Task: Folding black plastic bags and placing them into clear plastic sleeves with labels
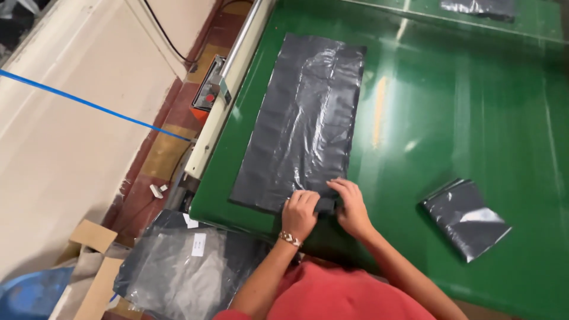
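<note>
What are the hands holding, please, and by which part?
Both hands, left and right, grip the long grey bag at its near edge.

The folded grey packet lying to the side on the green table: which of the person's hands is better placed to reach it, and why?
Probably the right hand: the folded grey packet lies on its side, nearer than to the left hand.

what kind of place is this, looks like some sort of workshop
Probably a packing or bag-making workshop. A long green worktable holds a flat grey plastic bag, which both hands grip at its near end, with a folded bag beside it and a bale of more plastic on the floor.
</note>
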